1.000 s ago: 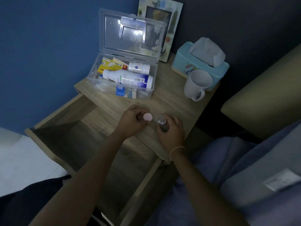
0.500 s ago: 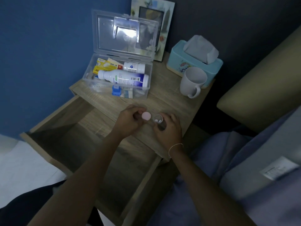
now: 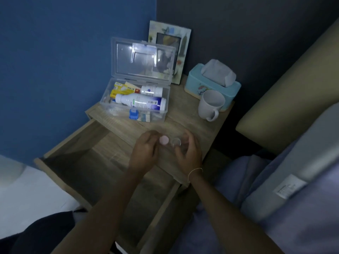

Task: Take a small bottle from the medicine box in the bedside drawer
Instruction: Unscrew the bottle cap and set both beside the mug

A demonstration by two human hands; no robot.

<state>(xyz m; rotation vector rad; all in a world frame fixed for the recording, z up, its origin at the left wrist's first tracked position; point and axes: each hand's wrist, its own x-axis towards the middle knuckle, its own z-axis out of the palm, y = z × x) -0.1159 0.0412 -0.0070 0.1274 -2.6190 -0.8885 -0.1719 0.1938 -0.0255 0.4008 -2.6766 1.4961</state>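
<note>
A clear plastic medicine box [image 3: 166, 99] stands open on the bedside table, lid up. Inside lie a large white bottle [image 3: 140, 103], a smaller white bottle [image 3: 151, 91] and yellow packets. Over the table's front edge, my right hand [image 3: 187, 153] holds a small clear bottle [image 3: 176, 143] with its mouth uncovered. My left hand [image 3: 145, 149] pinches its pink cap [image 3: 163, 140] just left of the bottle's mouth. The bedside drawer [image 3: 88, 162] below my hands is pulled out and looks bare inside.
A white mug [image 3: 211, 104] and a light-blue tissue box [image 3: 212, 83] stand at the table's right. A picture frame [image 3: 169, 50] leans on the wall behind the box. A bed with a grey-blue cover [image 3: 293, 198] lies to the right.
The view has shifted, so everything sits lower and more central. The pink cap and the small bottle stay close together, the gap between them about the same.
</note>
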